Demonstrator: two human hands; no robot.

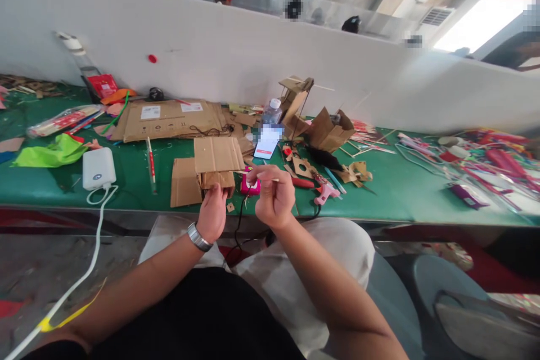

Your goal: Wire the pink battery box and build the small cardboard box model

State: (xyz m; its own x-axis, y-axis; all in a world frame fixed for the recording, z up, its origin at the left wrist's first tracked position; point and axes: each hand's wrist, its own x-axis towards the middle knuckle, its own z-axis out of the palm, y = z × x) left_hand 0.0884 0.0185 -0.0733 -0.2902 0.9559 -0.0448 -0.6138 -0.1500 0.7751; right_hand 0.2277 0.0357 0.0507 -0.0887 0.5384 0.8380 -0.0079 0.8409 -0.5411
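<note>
A small folded cardboard box [217, 154] stands near the front edge of the green table, its top flap raised over the front. My left hand [213, 215], with a metal watch [198, 237] on its wrist, grips the lower front of the box; its fingertips are partly hidden. Just to the right, my right hand [276, 198] is closed in a pinch on a thin wooden stick [239, 171], whose far end reaches the box's right side. Behind my right hand lies a bright pink box [250, 184]. Left of the cardboard box is a flat cardboard piece [185, 183].
A phone [267, 143] and a plastic bottle [272, 112] stand behind. To the right lie a pink glue gun [326, 191] and cardboard scraps [304, 167]. A white power bank [98, 169] trails its cable over the left edge. Flattened cardboard [169, 121] lies farther back.
</note>
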